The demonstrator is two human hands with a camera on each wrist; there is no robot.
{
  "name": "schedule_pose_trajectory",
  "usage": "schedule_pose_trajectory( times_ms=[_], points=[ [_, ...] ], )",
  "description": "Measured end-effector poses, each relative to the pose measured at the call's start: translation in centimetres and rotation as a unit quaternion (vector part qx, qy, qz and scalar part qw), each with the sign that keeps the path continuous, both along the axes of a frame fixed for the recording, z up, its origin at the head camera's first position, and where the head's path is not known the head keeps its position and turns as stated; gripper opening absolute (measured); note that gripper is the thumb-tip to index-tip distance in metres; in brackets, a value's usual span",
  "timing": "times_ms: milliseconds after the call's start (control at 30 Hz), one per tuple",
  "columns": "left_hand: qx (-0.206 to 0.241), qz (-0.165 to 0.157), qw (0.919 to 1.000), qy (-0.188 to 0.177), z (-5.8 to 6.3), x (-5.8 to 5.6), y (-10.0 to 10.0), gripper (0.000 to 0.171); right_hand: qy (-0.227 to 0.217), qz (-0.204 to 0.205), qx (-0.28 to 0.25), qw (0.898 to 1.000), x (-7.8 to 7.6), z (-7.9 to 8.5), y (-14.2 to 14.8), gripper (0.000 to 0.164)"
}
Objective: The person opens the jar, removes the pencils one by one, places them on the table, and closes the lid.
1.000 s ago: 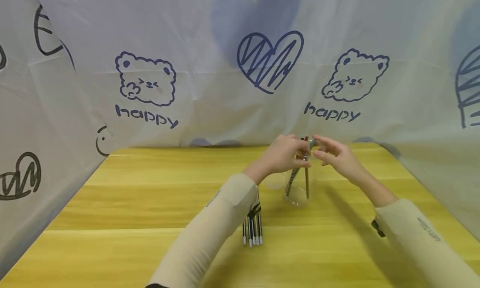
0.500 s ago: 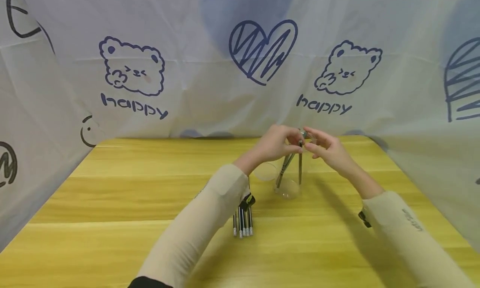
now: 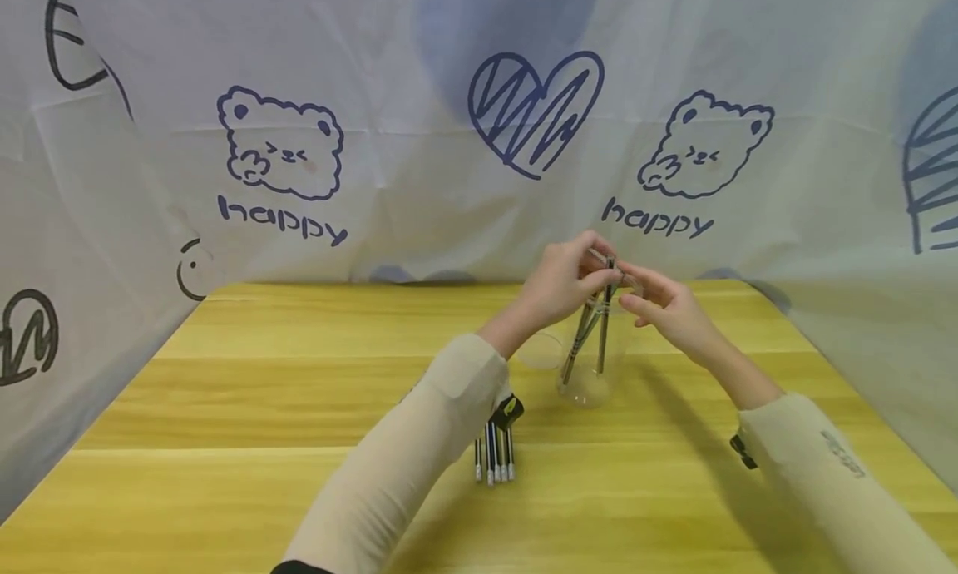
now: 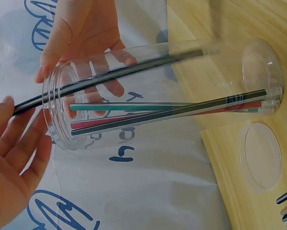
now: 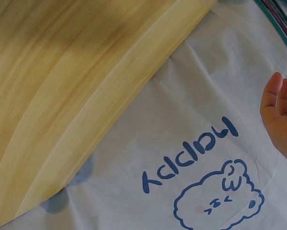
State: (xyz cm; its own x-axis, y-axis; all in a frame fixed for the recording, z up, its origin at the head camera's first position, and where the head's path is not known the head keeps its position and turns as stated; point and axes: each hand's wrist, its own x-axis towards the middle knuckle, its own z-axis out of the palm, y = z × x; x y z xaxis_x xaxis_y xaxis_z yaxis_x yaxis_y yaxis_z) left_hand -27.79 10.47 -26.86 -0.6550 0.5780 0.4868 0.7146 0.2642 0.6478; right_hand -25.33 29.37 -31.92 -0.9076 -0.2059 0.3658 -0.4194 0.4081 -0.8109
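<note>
A tall clear plastic jar stands near the table's far side, its open mouth up. My left hand pinches a dark striped pencil by its upper end; the pencil passes through the mouth, its lower end above the jar's bottom. Inside lean several other pencils: a green one, a red one and a dark striped one. With curled fingers round the jar near the rim, my right hand holds it. Its fingers show through the clear wall in the left wrist view.
Several black pencils with white erasers lie side by side on the yellow wooden table, partly under my left sleeve. A clear round lid lies flat beside the jar. White printed cloth hangs behind the table.
My left hand has risen at the jar's mouth, and the pencil in it stands higher inside the jar. My right hand stays at the rim. The head view has shifted slightly.
</note>
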Motion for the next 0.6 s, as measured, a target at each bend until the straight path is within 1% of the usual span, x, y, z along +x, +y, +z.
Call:
schedule_pose_trajectory(
  times_ms=[100,233,333,467,600],
  points=[
    [0.046,0.007,0.9989,0.009,0.01,0.03,-0.10,0.022,-0.001,0.000,0.001,1.000,-0.05,0.00,-0.10,0.049],
    [0.089,0.012,0.9954,0.033,-0.04,-0.01,-0.25,0.020,-0.005,0.002,0.002,1.000,-0.08,-0.08,-0.14,0.050],
    [0.113,0.018,0.9920,0.054,-0.09,-0.08,-0.33,0.017,-0.006,0.003,0.002,1.000,-0.08,-0.10,-0.16,0.050],
    [0.153,0.028,0.9850,0.075,-0.03,-0.18,-0.36,0.015,-0.001,0.003,0.004,1.000,-0.06,-0.09,-0.20,0.050],
    [0.187,0.036,0.9758,0.107,0.12,-0.19,-0.38,0.010,0.004,0.003,0.002,1.000,-0.11,-0.15,-0.13,0.050]
  ],
)
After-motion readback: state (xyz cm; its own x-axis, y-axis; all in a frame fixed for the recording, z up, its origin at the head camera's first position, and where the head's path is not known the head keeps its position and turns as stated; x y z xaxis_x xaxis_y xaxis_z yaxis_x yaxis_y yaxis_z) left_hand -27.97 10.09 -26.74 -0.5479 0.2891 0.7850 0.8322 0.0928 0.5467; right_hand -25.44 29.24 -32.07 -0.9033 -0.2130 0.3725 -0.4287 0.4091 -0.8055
